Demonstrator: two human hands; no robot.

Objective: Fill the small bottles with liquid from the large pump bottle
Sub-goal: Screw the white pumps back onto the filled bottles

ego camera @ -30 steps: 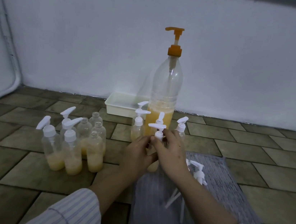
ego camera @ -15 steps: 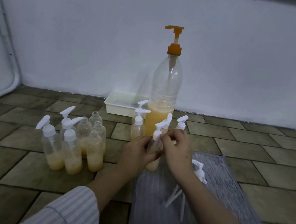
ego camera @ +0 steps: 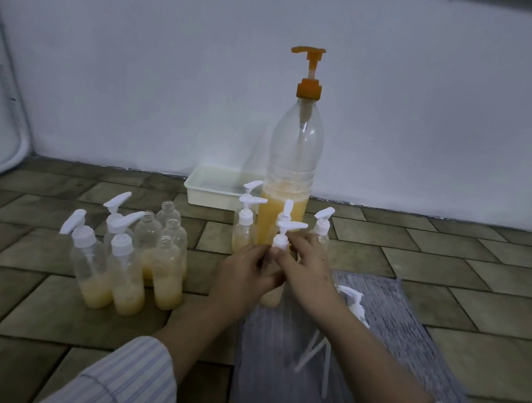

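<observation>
Your left hand grips the body of a small bottle, fingers curled round it, bottle mostly hidden behind both hands, only its yellow-filled bottom showing. Your right hand pinches the white pump cap at the collar on top of that bottle; nozzle points right. Held bottle sits over the front edge of the grey mat, just ahead of your striped sleeves.

On the mat, right of your right wrist: loose white pump heads with dip tubes lying flat.

Left of your hands, on the tiled floor: a tight cluster of small bottles, each part-filled with yellow liquid. Three near ones wear white pump caps; four behind are uncapped, necks open.

Just past your hands: three capped small bottles around the base of the large pump bottle, one left, one in front, one right. Large bottle stands upright, clear plastic, orange pump on top, spout pointing left, yellow liquid in roughly the bottom third.

Behind-left of it, a white tray against the white wall.
</observation>
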